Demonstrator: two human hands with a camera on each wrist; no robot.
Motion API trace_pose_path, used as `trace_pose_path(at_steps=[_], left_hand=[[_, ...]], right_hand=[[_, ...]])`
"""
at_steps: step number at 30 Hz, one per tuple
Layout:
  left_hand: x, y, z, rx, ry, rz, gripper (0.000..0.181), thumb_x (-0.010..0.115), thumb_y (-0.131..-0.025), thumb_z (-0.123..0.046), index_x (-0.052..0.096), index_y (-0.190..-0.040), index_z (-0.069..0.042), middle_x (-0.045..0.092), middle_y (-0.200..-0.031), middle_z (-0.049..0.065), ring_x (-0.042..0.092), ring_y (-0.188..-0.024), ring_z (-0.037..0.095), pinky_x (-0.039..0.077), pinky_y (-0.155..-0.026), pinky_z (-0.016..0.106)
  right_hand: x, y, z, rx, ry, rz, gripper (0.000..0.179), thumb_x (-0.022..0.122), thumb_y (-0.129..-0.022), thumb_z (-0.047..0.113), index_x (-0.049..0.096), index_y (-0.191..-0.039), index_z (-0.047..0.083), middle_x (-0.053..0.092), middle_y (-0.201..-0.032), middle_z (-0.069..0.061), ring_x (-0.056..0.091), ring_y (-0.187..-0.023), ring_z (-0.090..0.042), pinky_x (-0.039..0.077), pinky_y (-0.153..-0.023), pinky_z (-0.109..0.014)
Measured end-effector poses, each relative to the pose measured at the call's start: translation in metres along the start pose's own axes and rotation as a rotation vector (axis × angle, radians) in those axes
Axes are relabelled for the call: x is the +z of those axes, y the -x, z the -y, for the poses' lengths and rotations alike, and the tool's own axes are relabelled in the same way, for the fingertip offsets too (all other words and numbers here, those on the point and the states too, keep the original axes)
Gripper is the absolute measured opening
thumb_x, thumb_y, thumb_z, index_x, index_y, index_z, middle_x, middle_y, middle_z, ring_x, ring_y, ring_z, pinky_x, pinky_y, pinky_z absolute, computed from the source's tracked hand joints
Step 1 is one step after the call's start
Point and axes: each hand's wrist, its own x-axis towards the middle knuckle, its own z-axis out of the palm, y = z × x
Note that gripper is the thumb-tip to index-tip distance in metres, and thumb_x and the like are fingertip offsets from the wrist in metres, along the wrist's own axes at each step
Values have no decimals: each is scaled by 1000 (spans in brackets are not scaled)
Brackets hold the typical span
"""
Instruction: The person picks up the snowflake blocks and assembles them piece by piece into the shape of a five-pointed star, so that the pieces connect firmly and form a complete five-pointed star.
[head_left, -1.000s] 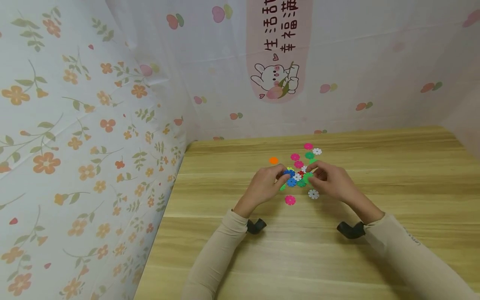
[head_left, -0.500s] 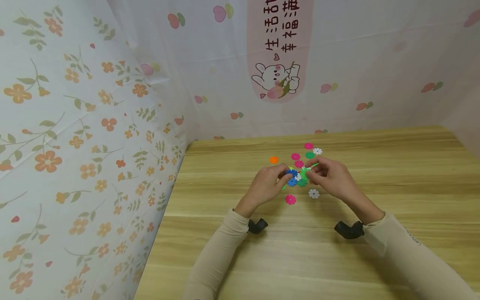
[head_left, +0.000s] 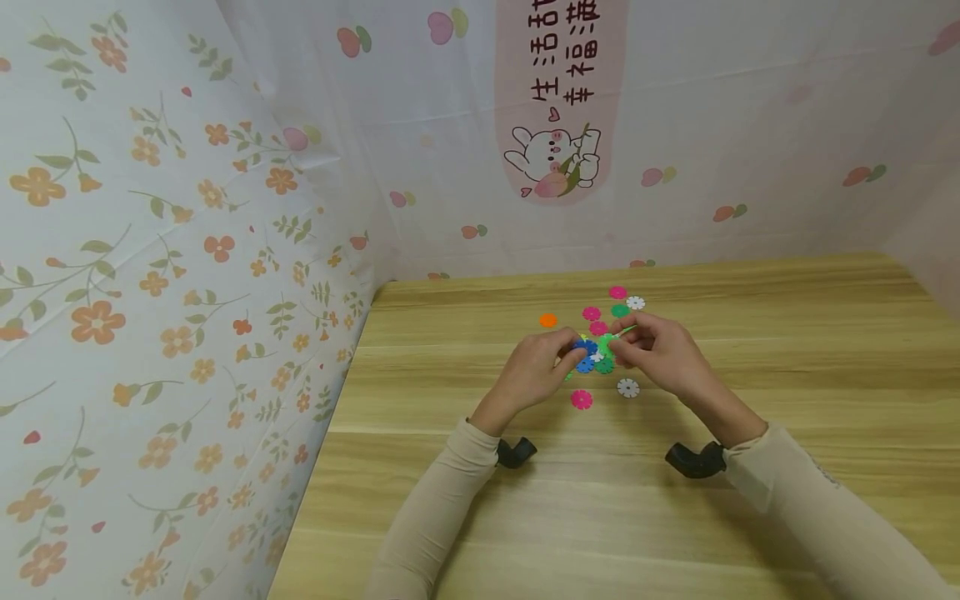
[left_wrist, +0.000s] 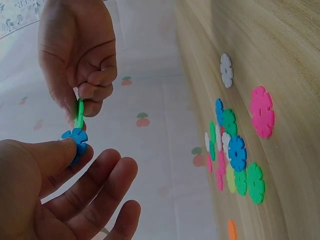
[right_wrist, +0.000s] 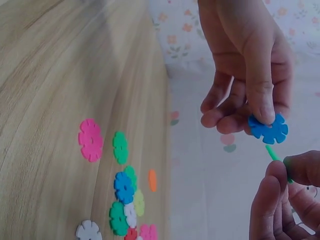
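Note:
My left hand [head_left: 531,367] pinches a blue notched snowflake disc [right_wrist: 270,131] between thumb and fingers. Its other fingers are loosely spread in the left wrist view. Opposite it, my right hand [head_left: 667,354] pinches a light green snowflake disc [left_wrist: 79,114], turned nearly edge-on. The green disc's edge is close to the blue disc's rim; the left wrist view makes them look touching, while the right wrist view shows a small gap. Both discs are held above the table. Beneath lie loose discs, among them a blue disc [left_wrist: 237,153] and a dark green disc [right_wrist: 118,218].
Around the pile on the wooden table [head_left: 600,517] lie a pink disc [head_left: 581,400], a white disc [head_left: 628,388] and an orange disc [head_left: 548,320]. Further pink, white and green discs sit toward the back. A patterned cloth [head_left: 420,167] hangs behind the table.
My right hand has shifted slightly left and away from me, bringing the green disc closer to the blue one. The left hand has barely moved.

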Motion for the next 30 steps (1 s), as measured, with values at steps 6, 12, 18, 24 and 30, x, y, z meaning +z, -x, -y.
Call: trace_pose_path(at_steps=[6, 12, 18, 24, 30], left_hand=[[-1, 0, 0, 5, -11, 3, 14, 58, -103, -25, 60, -94, -14, 57, -79, -8, 51, -69, 6, 41, -62, 16], [-2, 0, -1, 2, -8, 4, 14, 57, -104, -25, 61, -97, -14, 58, -79, -8, 52, -71, 5, 42, -62, 15], [-3, 0, -1, 4, -1, 2, 14, 56, -104, -25, 61, -98, -13, 58, -79, -8, 52, -69, 6, 41, -61, 16], [-4, 0, -3, 21, -7, -3, 14, 56, -104, -24, 61, -98, -12, 58, -79, -7, 51, -69, 6, 41, -61, 15], [-6, 0, -4, 32, -16, -7, 14, 57, -103, -23, 62, -98, -12, 59, -79, -7, 51, -67, 6, 40, -60, 14]], right_hand=[[2, -2, -2, 28, -51, 6, 28, 64, -100, 23, 62, -120, 3, 67, -92, -14, 69, -78, -20, 58, -76, -38], [2, -2, 0, 66, -132, 14, 28, 64, -100, 22, 60, -120, 2, 67, -93, -15, 68, -80, -20, 58, -77, -36], [1, -1, 3, 70, -185, 24, 31, 64, -100, 21, 59, -120, -1, 66, -90, -13, 68, -83, -28, 58, -76, -31], [3, 0, 6, 67, -253, 28, 31, 64, -100, 15, 58, -121, -5, 66, -93, -19, 68, -78, -16, 58, -75, -31], [4, 1, 6, 72, -267, 32, 31, 64, -100, 14, 58, -122, -6, 65, -95, -22, 68, -77, -15, 58, -74, -30]])
